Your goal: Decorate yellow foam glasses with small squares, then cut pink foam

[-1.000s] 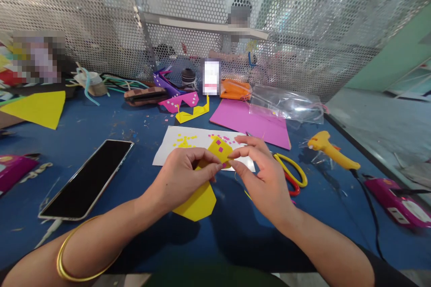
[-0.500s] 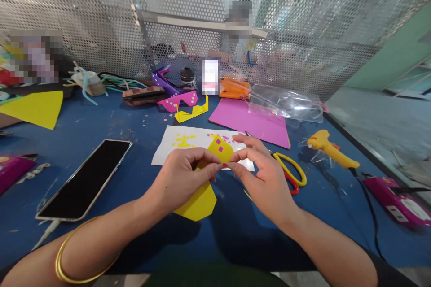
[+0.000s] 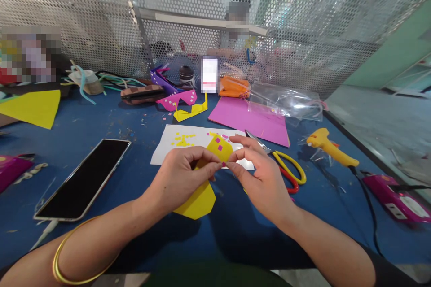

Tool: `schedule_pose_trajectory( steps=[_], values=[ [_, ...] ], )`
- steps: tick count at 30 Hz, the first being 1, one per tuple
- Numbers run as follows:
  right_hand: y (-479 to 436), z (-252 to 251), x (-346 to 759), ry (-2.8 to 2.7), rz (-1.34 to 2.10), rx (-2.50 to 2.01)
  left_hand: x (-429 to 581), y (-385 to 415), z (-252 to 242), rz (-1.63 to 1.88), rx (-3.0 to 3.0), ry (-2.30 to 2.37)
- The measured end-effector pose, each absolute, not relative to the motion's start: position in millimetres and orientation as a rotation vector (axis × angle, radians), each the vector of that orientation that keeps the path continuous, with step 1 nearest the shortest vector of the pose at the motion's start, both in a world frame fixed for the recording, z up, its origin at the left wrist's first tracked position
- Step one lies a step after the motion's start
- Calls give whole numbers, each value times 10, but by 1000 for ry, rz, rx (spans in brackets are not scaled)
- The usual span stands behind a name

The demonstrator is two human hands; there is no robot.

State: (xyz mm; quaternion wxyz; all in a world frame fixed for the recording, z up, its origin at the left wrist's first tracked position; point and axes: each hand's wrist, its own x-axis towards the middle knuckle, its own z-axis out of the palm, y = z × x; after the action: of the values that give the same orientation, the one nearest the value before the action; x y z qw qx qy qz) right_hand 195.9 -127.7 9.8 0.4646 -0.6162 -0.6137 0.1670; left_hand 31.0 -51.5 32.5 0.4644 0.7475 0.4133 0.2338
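Gold bangle (image 3: 56,260), worn on the left forearm, near the front edge of the blue counter (image 3: 111,116).

Yellow piece (image 3: 198,202), one, held above the middle of the counter's front part. Long axis laid from the front edge toward the back edge, far end canted to the right; broad, angular-cornered end pointed at the front edge. Two pink squares (image 3: 220,148) seen on the far end.

Left hand (image 3: 188,172): yellow piece gripped between thumb and fingers. Right hand (image 3: 261,168): thumb and forefinger drawn together at the piece's right side, beside a small pink square (image 3: 223,164); whether this is gripped cannot be told.

Black-screened phone (image 3: 84,179), laid toward the left edge, white cable attached. Magenta device (image 3: 397,199), by the right edge; pale panels borne, any print too small to be read. Scissors (image 3: 274,154), red and yellow handles, placed just beside the right hand. Yellow glue gun (image 3: 333,151), set toward the right edge.

White sheet (image 3: 161,152), strewn with yellow bits (image 3: 183,143) and pink ones. Pink sheet (image 3: 249,116), laid behind it. Yellow glasses shape (image 3: 191,113) and pink glasses shape (image 3: 180,100), placed side by side. Orange packet (image 3: 234,87) and lit phone (image 3: 209,74), along the back edge; screen text blurred.
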Motion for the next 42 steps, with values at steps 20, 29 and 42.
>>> schedule_pose_trajectory(
  steps=[20,29,42],
  values=[
    [-1217,129,2006,-1496,382,-1537,343,-502,251,581,1519,933],
    [-1216,90,2006,-1503,354,-1527,340,-499,261,531,1492,983],
    [-1235,84,1974,-1464,404,-1534,339,-511,235,505,1395,837]
  ],
)
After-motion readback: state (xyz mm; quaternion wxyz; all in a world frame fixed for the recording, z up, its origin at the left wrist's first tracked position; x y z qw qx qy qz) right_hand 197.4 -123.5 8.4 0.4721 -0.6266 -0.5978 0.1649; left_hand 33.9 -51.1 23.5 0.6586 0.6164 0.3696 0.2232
